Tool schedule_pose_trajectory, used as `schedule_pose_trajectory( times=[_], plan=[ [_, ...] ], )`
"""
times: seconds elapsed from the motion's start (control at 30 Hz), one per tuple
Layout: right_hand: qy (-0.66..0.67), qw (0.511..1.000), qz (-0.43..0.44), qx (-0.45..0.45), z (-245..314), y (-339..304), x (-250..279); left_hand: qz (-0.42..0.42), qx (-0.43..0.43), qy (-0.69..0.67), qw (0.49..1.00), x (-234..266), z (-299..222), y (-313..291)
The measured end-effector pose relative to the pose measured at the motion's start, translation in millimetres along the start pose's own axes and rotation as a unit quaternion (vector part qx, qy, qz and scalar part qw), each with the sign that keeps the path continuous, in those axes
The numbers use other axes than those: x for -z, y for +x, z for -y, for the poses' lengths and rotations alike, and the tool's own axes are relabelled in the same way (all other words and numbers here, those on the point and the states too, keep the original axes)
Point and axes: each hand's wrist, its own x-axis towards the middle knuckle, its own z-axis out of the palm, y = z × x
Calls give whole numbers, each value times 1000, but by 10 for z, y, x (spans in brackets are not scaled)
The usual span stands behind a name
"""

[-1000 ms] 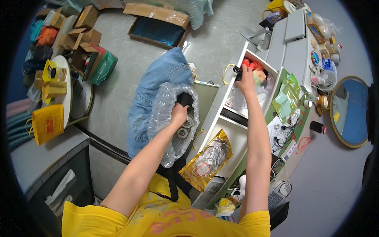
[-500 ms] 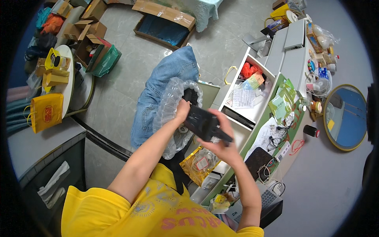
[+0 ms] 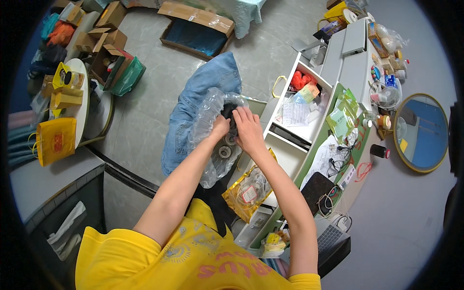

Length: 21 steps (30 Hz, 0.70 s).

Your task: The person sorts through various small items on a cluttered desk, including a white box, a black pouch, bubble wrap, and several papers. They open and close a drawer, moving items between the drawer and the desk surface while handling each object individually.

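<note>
A clear, puffy plastic bag [image 3: 203, 116] stands with its mouth toward me, against blue denim [image 3: 182, 112] spread below my hands. Inside its mouth is a black object [image 3: 227, 111], mostly hidden by my fingers. Round metallic pieces [image 3: 224, 152] lie lower in the bag. My left hand [image 3: 221, 126] reaches into the bag with curled fingers at the black object's left side; its fingertips are hidden. My right hand [image 3: 247, 128] comes from the right, its fingers bent over the black object's right side, close to the left hand.
An open white drawer [image 3: 299, 113] with papers and a red bag stands to the right, beside a cluttered desk with cables, a laptop [image 3: 331, 237] and a round mirror [image 3: 420, 133]. A gold packet [image 3: 247, 193] lies below the drawer. Cardboard boxes [image 3: 195, 29] stand on the floor.
The black boxy object, held out above the bag by my right hand, has gone down into the bag's mouth. My right hand has moved left and up, beside my left hand.
</note>
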Motion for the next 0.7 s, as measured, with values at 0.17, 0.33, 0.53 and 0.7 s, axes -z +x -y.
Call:
schedule_pose_trajectory(
  times=[0.17, 0.33, 0.53, 0.7],
  plan=[
    [-224, 974, -5, -33, -61, 281, -448, 0, -34, -201, 979, -161, 195, 172],
    [-333, 931, 119, -92, -79, 353, -470, 95, 72, -311, 943, -12, -109, 31],
    [204, 965, -150, -67, -11, -59, -254, 44, -95, -209, 972, -346, 278, 322],
    [331, 857, -161, -362, 426, -686, -201, -76, -33, -33, 996, -457, 388, 317]
  ],
)
